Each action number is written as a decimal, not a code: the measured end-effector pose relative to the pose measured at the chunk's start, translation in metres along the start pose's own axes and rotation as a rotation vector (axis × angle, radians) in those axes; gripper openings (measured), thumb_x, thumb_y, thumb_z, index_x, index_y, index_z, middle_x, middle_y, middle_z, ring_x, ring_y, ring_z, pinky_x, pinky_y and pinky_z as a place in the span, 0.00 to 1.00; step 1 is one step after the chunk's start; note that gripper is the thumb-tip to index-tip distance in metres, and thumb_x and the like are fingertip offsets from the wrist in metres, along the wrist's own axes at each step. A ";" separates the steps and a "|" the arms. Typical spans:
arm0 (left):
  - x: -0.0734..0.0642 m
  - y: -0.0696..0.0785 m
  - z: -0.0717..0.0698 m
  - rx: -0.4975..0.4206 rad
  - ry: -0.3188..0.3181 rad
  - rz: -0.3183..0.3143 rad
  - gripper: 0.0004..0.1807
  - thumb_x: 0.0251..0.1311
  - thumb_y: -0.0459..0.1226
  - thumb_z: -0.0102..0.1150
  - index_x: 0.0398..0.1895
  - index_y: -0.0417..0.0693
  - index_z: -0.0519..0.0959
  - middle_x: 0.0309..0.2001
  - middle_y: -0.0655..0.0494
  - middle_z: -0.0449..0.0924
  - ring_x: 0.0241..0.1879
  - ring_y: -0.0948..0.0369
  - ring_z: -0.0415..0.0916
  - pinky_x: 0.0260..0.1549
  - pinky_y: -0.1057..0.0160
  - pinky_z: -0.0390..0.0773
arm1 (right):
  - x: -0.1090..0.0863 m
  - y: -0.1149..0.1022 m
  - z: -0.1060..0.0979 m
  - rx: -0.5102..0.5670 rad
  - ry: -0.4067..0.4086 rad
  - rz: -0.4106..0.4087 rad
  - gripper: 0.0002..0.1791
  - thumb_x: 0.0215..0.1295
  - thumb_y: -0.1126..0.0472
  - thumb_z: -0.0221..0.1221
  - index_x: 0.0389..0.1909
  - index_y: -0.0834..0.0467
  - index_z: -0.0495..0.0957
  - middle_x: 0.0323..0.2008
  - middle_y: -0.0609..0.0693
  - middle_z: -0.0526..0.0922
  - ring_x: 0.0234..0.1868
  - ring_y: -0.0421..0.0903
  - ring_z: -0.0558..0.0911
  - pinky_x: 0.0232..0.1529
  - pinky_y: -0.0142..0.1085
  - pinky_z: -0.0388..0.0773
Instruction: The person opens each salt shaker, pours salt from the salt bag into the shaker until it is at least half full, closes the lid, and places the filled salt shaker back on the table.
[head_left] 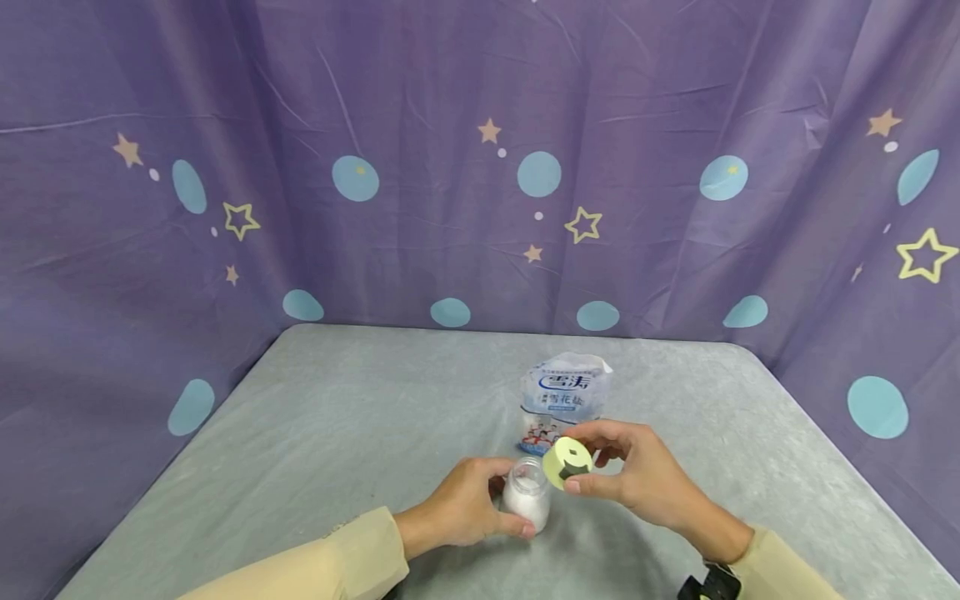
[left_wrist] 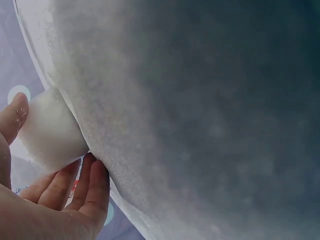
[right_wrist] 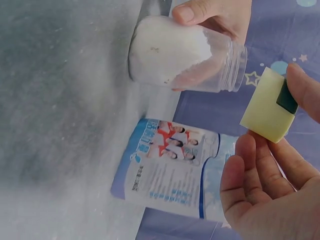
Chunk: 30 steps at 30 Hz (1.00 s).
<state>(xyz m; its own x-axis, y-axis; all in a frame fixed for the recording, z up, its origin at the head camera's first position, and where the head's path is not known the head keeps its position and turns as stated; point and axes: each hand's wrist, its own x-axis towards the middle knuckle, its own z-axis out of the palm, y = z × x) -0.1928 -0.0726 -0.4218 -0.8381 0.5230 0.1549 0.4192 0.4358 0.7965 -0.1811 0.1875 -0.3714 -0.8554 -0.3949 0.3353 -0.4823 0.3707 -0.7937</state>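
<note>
A clear jar [head_left: 527, 497] of white grains, with its threaded mouth uncovered, stands upright on the table. My left hand [head_left: 468, 502] holds it between thumb and fingers; in the left wrist view the left hand [left_wrist: 60, 200] curves round the jar [left_wrist: 52, 130]. My right hand [head_left: 645, 475] pinches a pale yellow lid [head_left: 567, 461] with a dark green part, tilted beside the jar's mouth. The right wrist view has this lid [right_wrist: 270, 105] apart from the jar [right_wrist: 180, 55], whose white contents slope below the neck. Behind both hands stands a blue-and-white salt bag [head_left: 566, 396].
The table [head_left: 360, 400] has a pale grey cover. A purple curtain [head_left: 450, 167] with stars and blue dots hangs behind it and along both sides. A black strapped device [head_left: 712, 582] sits on the right wrist.
</note>
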 end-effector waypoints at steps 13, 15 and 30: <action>0.002 -0.001 -0.002 0.017 -0.026 0.001 0.27 0.43 0.45 0.85 0.50 0.57 0.86 0.37 0.72 0.83 0.35 0.68 0.78 0.36 0.68 0.77 | 0.011 -0.008 0.014 -0.032 -0.026 -0.051 0.25 0.51 0.53 0.79 0.52 0.49 0.85 0.43 0.41 0.88 0.39 0.44 0.82 0.41 0.37 0.78; 0.003 -0.001 -0.002 0.015 -0.031 0.001 0.26 0.43 0.45 0.85 0.49 0.58 0.86 0.37 0.72 0.83 0.35 0.69 0.78 0.36 0.68 0.77 | 0.013 -0.009 0.015 -0.028 -0.035 -0.049 0.26 0.51 0.53 0.79 0.53 0.48 0.85 0.45 0.41 0.88 0.40 0.44 0.82 0.41 0.37 0.78; 0.001 0.002 -0.002 0.009 -0.030 -0.002 0.25 0.42 0.43 0.85 0.47 0.57 0.86 0.36 0.71 0.84 0.34 0.69 0.79 0.36 0.68 0.77 | 0.017 -0.013 0.023 -0.047 -0.051 -0.053 0.26 0.50 0.53 0.80 0.52 0.46 0.85 0.47 0.40 0.87 0.39 0.43 0.81 0.40 0.42 0.78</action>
<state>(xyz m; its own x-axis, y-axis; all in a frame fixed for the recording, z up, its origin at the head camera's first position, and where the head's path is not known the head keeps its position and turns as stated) -0.1940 -0.0728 -0.4192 -0.8280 0.5440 0.1358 0.4208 0.4429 0.7917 -0.1845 0.1568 -0.3670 -0.8181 -0.4566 0.3495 -0.5364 0.3869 -0.7500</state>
